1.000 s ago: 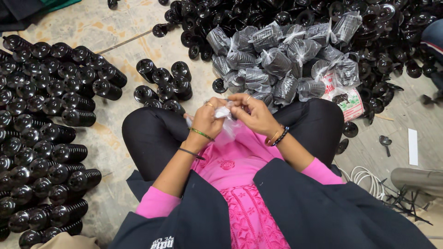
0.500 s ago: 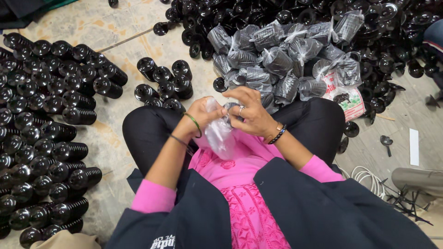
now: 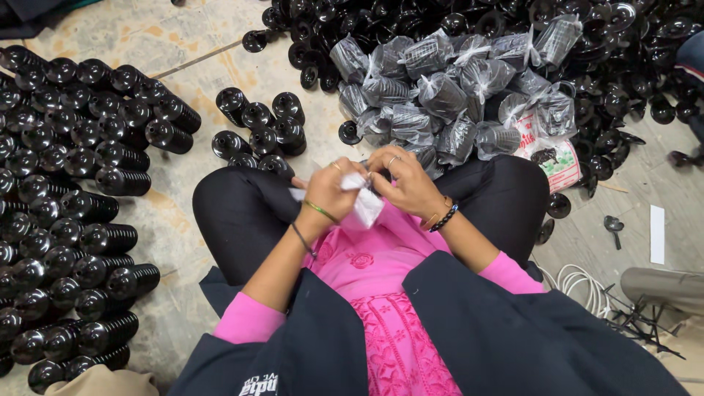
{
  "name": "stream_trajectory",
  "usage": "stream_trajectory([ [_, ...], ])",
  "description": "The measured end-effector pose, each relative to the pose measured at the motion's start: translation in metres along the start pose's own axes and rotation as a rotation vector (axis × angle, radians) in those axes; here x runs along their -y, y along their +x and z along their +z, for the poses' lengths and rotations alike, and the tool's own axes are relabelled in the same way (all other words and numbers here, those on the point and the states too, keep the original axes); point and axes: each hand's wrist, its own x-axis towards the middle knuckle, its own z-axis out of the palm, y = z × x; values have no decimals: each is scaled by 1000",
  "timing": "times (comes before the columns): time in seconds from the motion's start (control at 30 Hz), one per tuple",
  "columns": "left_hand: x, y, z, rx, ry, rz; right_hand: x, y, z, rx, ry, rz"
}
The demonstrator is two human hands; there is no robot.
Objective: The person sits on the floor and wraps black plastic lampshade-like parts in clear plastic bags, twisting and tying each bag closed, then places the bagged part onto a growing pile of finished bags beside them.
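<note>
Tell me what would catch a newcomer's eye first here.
Probably the two hands at centre: the left hand and right hand both pinch a small clear plastic bag over the lap. Beyond them, a heap of tied bags of black parts lies on the floor, and rows of stacked black ribbed parts fill the left side.

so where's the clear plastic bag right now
In the head view, the clear plastic bag is near centre, pinched between the left hand and right hand, above the lap.
</note>
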Motion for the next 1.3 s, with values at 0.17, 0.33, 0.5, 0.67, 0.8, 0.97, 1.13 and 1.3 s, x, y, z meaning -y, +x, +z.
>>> stream_trajectory([
  [0.17, 27, 2, 3, -98, -862, -583, 9, 2, 7, -79, 26, 137],
  [0.33, 27, 1, 16, -257, -827, -596, 9, 0, 8, -3, 29, 229],
  [0.5, 10, 3, 18, -359, -362, -415, -6, 1, 11, -187, -332, -2],
  [0.67, 3, 6, 7, -371, 154, -313, -36, 11, 3, -299, -455, -30],
  [0.8, 17, -3, -19, -381, -54, -580, -69, 38, -87, -502, -746, 33],
  [0.97, 33, -36, -53, -392, -640, -815, -93, 61, -128, -485, -903, -13],
  [1.13, 38, -61, -57, -415, -769, -807, -110, 106, 57, 71, -357, 143],
  [1.3, 41, -77, -50, -431, -631, -804, -133, 125, 193, 262, -231, 0],
])
